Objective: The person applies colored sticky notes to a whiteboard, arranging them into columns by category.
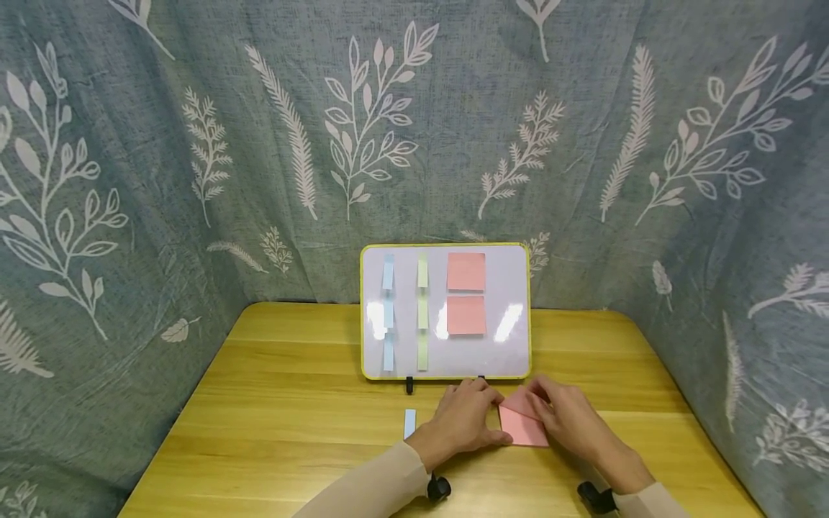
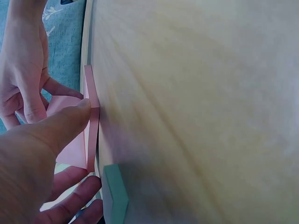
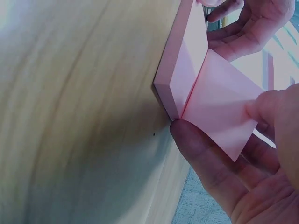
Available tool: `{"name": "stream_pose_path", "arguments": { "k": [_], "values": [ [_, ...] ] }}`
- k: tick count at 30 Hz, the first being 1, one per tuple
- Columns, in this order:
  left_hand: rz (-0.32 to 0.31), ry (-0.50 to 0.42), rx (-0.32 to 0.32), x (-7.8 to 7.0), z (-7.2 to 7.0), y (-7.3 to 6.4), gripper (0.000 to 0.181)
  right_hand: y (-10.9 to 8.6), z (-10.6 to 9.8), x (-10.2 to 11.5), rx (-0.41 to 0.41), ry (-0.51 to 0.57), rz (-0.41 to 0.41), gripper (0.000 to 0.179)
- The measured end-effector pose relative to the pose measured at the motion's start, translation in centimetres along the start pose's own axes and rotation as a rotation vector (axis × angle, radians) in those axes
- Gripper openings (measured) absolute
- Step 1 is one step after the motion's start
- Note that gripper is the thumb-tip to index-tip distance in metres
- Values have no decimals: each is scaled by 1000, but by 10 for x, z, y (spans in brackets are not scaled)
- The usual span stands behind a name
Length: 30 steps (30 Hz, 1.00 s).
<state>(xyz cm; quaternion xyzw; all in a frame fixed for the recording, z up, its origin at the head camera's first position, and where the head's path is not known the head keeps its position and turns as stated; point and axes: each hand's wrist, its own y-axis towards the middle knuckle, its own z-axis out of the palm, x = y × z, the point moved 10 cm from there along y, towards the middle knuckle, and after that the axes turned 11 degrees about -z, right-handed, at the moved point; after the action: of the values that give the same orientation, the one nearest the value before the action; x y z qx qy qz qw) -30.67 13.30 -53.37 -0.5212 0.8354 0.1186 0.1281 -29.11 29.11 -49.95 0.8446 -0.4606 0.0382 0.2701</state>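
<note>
A pad of pink sticky notes (image 1: 524,432) lies on the table in front of the whiteboard. My left hand (image 1: 465,417) steadies the pad, thumb at one end and fingers at the other, as the left wrist view shows. Between thumb and fingers, my right hand (image 1: 571,423) pinches the top pink sticky note (image 3: 224,98). That sheet is lifted and folded back from the pad, still joined along the far edge. In the right wrist view, a right fingertip sits right at the pad's corner.
The whiteboard (image 1: 499,288) stands upright on small black feet, bearing blue strips (image 1: 388,314), green strips (image 1: 422,314) and two pink notes (image 1: 466,271). A blue strip pad (image 1: 410,423) lies left of my left hand. A green pad (image 2: 116,193) shows near its fingers. Patterned curtains surround the table.
</note>
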Motion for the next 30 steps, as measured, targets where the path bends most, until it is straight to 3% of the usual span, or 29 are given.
{"name": "stream_pose_path", "arguments": {
  "k": [15,24,30],
  "values": [
    [-52,-14,-11,8,6,1,67,-6,-3,-3,-56,52,44,4],
    [-52,-3,-7,8,2,-2,67,-9,-10,-15,-83,136,144,7],
    [-75,-16,-2,9,-1,-2,67,-5,-31,-15,-181,131,153,12]
  ]
}}
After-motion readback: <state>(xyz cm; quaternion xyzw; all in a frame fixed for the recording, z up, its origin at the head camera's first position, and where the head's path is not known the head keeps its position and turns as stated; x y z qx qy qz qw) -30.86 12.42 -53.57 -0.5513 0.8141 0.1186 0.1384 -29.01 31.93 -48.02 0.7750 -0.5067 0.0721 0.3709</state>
